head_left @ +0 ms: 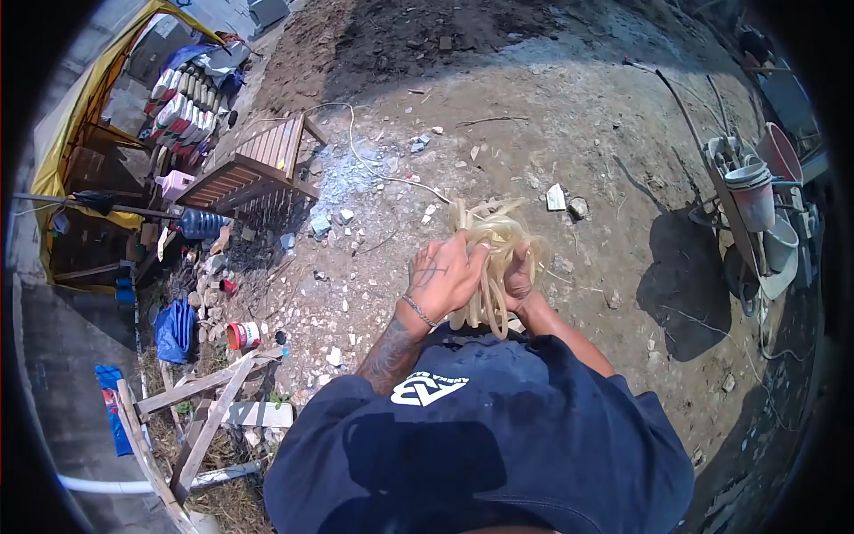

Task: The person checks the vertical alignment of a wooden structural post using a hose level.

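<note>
A bundle of pale yellowish clear hose (485,294), looped many times, hangs in front of my dark shirt. My left hand (449,271) grips it from the left side, the back of the hand facing up and the fingers wrapped over the coils. On the other side, my right hand (518,280) holds the same bundle, its fingers partly hidden behind the loops. A thin, light length of hose (358,151) trails from the bundle over the dirt towards a wooden bench.
The slatted wooden bench (271,160) stands on rubble at the left. Stacked sacks (189,102) lie under a yellow tarp (67,133). A red paint bucket (244,335) and wooden planks (209,427) are at lower left. At right, buckets (753,196) sit on a wheelbarrow.
</note>
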